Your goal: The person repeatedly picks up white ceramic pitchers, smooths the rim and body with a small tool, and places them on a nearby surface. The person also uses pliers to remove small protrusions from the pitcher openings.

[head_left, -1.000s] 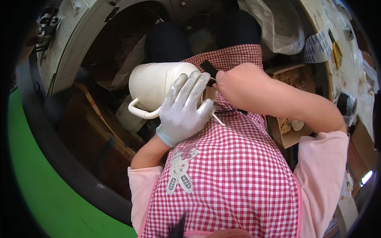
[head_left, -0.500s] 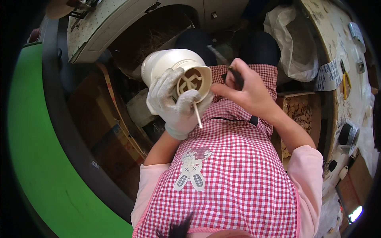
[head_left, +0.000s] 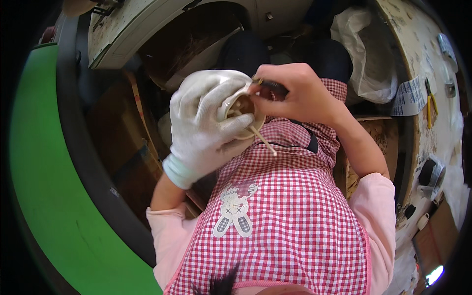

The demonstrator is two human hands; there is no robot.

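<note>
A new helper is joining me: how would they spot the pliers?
Find the pale, stained workbench along the picture's right side. On it, just right of the curled printed sheet, lie the pliers. Yellow handles set them apart from the paler things nearby.

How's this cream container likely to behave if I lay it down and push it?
The cream container is probably stiff: its mouth looks round despite the grip of your left hand. It's likely light for its size, since the mouth looks hollow. That roundness hints it might roll, though your hand hides most of the body.
</note>
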